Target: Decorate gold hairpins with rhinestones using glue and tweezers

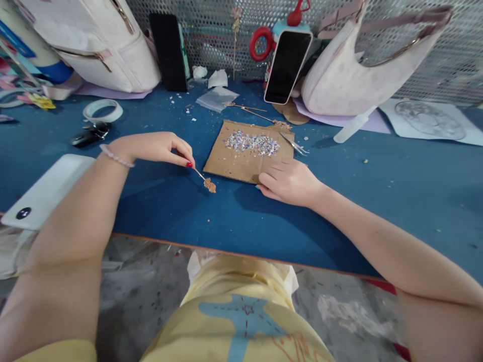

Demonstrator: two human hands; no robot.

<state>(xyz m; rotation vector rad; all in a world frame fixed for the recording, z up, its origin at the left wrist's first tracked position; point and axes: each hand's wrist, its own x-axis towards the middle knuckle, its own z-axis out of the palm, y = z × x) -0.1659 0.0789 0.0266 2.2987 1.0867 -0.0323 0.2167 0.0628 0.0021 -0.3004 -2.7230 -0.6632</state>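
Note:
My left hand (171,150) pinches a thin stick (198,173) between thumb and fingers. A rough, tan-brown clump (210,185) covers the stick's lower end, just above or against the blue tabletop. My right hand (289,183) is closed at the front right edge of a square of brown cardboard (219,156), its fingers curled over the top and the thumb at the rim. On the cardboard lies a spread of small glittery white, blue and purple bits (252,143). A slim silver tool (294,144), perhaps tweezers, rests across the cardboard's right edge.
Behind the cardboard lie more thin sticks (256,114) and a small plastic bag (218,99). Two phones (289,65) (168,53) lean near a metal mesh panel. White bags (332,85) stand at both sides. A tape roll (102,110) and white phone (49,191) lie left.

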